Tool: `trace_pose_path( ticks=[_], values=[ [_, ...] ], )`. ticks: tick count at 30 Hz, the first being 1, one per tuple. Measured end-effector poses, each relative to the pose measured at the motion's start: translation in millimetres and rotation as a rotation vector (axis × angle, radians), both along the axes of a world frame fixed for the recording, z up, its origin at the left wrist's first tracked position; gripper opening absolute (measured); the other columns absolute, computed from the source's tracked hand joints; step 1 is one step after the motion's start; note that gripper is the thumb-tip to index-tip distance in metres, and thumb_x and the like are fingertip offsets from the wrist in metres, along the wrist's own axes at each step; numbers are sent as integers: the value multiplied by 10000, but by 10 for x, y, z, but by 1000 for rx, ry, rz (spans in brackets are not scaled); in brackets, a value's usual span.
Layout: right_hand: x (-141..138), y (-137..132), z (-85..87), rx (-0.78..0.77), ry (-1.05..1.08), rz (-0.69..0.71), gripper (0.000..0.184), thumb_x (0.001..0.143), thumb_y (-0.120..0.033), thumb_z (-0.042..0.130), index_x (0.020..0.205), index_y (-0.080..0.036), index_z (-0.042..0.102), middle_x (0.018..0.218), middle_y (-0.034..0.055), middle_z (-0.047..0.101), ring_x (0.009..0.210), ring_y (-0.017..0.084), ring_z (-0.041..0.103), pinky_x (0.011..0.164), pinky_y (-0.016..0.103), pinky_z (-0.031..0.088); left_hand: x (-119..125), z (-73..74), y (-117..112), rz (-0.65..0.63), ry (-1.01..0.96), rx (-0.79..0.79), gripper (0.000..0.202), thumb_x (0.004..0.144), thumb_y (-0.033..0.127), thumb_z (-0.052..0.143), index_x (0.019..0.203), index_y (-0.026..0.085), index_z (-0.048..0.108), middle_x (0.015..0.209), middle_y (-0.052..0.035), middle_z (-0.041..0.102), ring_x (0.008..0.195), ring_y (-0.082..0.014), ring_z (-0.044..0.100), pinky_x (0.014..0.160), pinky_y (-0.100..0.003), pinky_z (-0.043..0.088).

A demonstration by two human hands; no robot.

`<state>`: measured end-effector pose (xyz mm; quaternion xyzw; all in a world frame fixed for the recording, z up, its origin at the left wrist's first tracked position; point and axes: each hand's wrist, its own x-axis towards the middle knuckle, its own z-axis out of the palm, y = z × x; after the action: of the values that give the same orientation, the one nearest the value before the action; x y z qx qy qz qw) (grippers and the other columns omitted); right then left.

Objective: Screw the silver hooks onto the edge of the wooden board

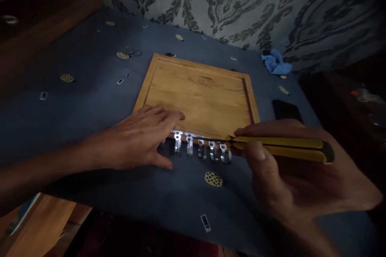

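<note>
A wooden board (pixel 199 92) lies on a table covered with a blue cloth (pixel 90 100). Along its near edge sits a metal hook rail (pixel 200 148) with several silver hooks hanging over the edge. My left hand (pixel 141 136) lies flat, fingers stretched out, pressing on the board's near left corner and the left end of the rail. My right hand (pixel 289 168) is closed round a screwdriver (pixel 280 146) with a yellow and black handle. Its shaft lies nearly level and points left along the top of the rail.
A dark phone (pixel 286 110) lies right of the board. A crumpled blue cloth (pixel 276 63) sits at the back right by the patterned wall. A dark wooden cabinet (pixel 39 20) stands at the left. The table's front edge runs just below the hands.
</note>
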<state>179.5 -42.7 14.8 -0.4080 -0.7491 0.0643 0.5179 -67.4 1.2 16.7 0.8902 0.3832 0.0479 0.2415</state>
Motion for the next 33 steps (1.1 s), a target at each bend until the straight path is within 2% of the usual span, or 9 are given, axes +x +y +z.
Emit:
trace_pose_path(
  ticks=[3, 7, 11, 18, 20, 24, 29, 33],
  values=[
    [-79, -40, 13, -52, -34, 5, 174, 876, -157, 734, 1019, -251, 701, 834, 7, 740, 688, 169, 674, 559, 341, 503, -69, -57, -32, 15, 5, 5, 711, 771, 369, 887, 1326, 202, 475, 1256, -80, 623, 1192, -274, 564, 983, -357, 433],
    [-103, -67, 27, -111, -38, -17, 157, 888, -175, 737, 1011, -252, 674, 849, 6, 733, 723, 166, 675, 591, 337, 526, -133, -102, -51, 31, -24, 16, 738, 811, 320, 854, 1399, 206, 425, 1353, -97, 587, 1264, -281, 543, 1022, -362, 419],
    [-57, -68, 0, -64, -50, 56, 188, 869, -150, 724, 1028, -243, 686, 827, 9, 735, 628, 167, 657, 565, 349, 552, -151, -119, -65, 90, -71, -38, 742, 816, 313, 845, 1410, 204, 414, 1307, -85, 635, 1247, -283, 576, 1026, -365, 424],
    [-114, -168, 12, -179, 14, -120, 59, 907, -222, 718, 952, -253, 695, 843, 18, 736, 668, 180, 667, 632, 375, 580, -140, -224, -78, 178, -145, -30, 677, 843, 341, 808, 1397, 227, 436, 1209, -67, 661, 1201, -279, 595, 986, -370, 452],
    [-73, -152, 0, -145, -9, -71, 78, 901, -199, 722, 968, -237, 706, 841, 24, 737, 651, 172, 666, 623, 364, 581, -139, -250, -78, 183, -154, -24, 674, 844, 347, 801, 1396, 229, 434, 1185, -65, 663, 1177, -279, 601, 975, -374, 457],
    [49, -86, -44, -41, -46, 53, 242, 850, -65, 737, 1055, -192, 711, 867, 31, 752, 646, 147, 683, 577, 311, 564, -135, -260, -76, 187, -152, -29, 662, 844, 336, 793, 1388, 226, 433, 1178, -63, 659, 1148, -276, 608, 953, -378, 461],
    [87, -88, -58, -34, -38, 24, 233, 846, -73, 747, 1044, -193, 722, 859, 28, 751, 627, 142, 676, 570, 321, 570, -141, -268, -78, 179, -165, -24, 625, 846, 333, 797, 1357, 243, 448, 1153, -48, 661, 1096, -263, 618, 920, -366, 466],
    [81, -92, -52, -19, -37, 16, 249, 836, -77, 761, 1048, -204, 728, 850, 29, 755, 616, 154, 666, 573, 345, 576, -153, -274, -84, 176, -174, -13, 655, 840, 334, 817, 1375, 265, 446, 1173, -42, 654, 1127, -263, 607, 923, -355, 467]
  ],
)
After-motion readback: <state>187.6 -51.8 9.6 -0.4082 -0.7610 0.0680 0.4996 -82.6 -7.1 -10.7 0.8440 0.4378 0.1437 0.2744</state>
